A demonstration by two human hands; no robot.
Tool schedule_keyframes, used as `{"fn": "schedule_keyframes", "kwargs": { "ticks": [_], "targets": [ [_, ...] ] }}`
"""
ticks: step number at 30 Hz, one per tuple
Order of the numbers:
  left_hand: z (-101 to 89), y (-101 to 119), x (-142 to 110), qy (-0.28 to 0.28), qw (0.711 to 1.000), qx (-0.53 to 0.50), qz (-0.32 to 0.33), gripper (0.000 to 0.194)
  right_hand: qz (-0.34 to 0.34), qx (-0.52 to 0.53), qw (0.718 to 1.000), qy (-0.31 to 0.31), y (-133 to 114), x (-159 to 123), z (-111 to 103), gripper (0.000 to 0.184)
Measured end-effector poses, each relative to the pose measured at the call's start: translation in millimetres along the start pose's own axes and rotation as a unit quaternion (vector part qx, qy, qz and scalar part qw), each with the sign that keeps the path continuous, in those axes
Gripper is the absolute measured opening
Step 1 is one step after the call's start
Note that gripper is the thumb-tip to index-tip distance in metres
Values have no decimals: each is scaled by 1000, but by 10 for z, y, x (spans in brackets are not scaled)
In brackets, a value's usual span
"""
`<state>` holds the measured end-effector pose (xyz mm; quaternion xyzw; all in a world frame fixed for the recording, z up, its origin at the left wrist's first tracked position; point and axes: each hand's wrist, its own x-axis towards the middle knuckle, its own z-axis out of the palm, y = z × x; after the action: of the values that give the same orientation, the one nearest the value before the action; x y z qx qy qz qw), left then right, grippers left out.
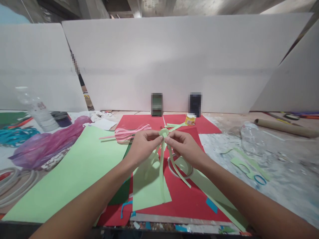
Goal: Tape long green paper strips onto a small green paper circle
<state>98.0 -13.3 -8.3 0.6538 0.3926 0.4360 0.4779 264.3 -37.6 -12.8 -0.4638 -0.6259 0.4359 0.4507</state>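
Both hands meet above the red paper sheet [184,199]. My left hand [142,146] and my right hand [183,146] pinch a small rolled bundle of light green paper strips [163,133] between fingertips. Long green strips hang down from the bundle toward the table. Beneath them lies a cut piece of light green paper [149,189] and a white tape ring [179,170]. A fringe of pink paper strips [131,132] lies just left of my left hand.
A large light green sheet [72,172] covers the left. Purple plastic [47,142], a clear bottle [37,109] and a dark jar [62,119] stand far left. A small yellow glue pot [190,119], a clear plastic bottle lying down [251,137], scissors [251,172] and a cardboard tube [284,127] are right.
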Motion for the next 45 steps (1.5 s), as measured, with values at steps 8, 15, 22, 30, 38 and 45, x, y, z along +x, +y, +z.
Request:
{"fn": "schedule_keyframes", "kwargs": {
  "ticks": [8, 15, 22, 30, 38, 45],
  "targets": [
    [2, 11, -10, 18, 1000, 16, 9, 20, 33, 99, 994, -29, 7, -27, 36, 31],
    [-25, -26, -5, 38, 999, 23, 6, 18, 13, 165, 984, -61, 21, -39, -4, 27],
    [12, -22, -29, 1, 1000, -4, 10, 26, 11, 115, 993, -1, 12, -58, 61, 23],
    [22, 1, -66, 0, 999, -30, 29, 18, -7, 63, 997, 38, -16, -103, 139, 24],
    [19, 5, -76, 5, 999, -37, 27, 18, -4, 40, 998, 46, 15, -108, 170, 26],
    [6, 20, -78, -7, 999, -16, 28, 20, -9, 26, 999, 45, 17, -105, 153, 28]
  ]
}}
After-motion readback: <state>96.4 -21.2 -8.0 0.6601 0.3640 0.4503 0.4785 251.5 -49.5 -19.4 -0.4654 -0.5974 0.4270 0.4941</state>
